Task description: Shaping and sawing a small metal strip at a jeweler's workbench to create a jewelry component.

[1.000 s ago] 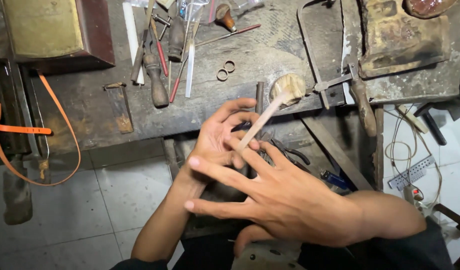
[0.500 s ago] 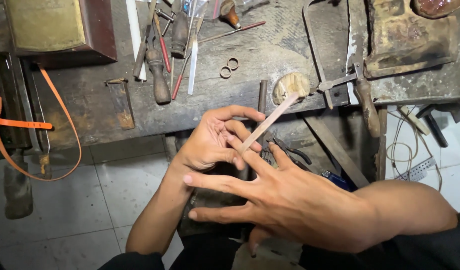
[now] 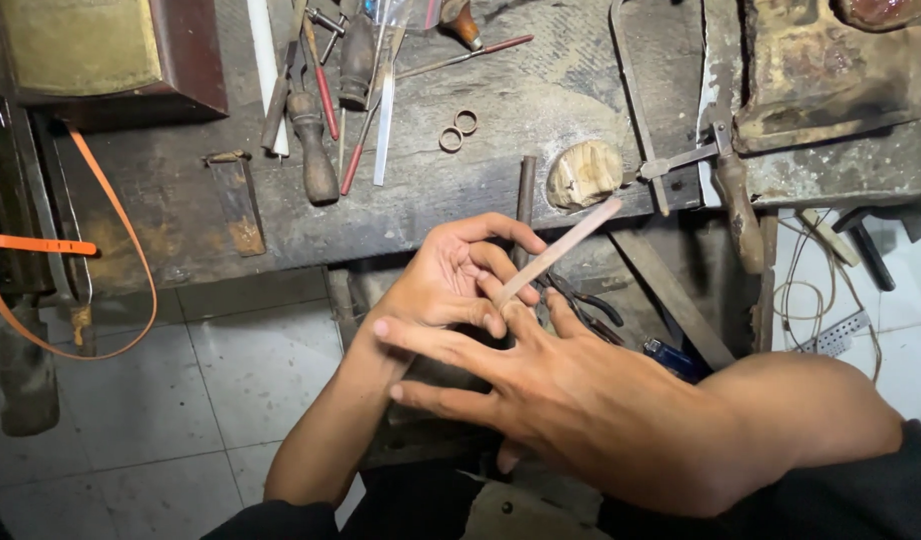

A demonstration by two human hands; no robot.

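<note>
Flat wooden stick between both hands, near olive-green box

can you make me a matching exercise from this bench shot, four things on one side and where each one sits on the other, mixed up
Things:
1. two small rings
2. orange strap
3. thin flat stick
4. saw frame

Places:
A. hanging in a loop off the bench's left side
B. pinched by the right hand above the left hand
C. lying side by side on the bench top, near the middle
D. on the bench to the right, its wooden handle reaching over the front edge

Pairs: 1-C, 2-A, 3-B, 4-D
</note>
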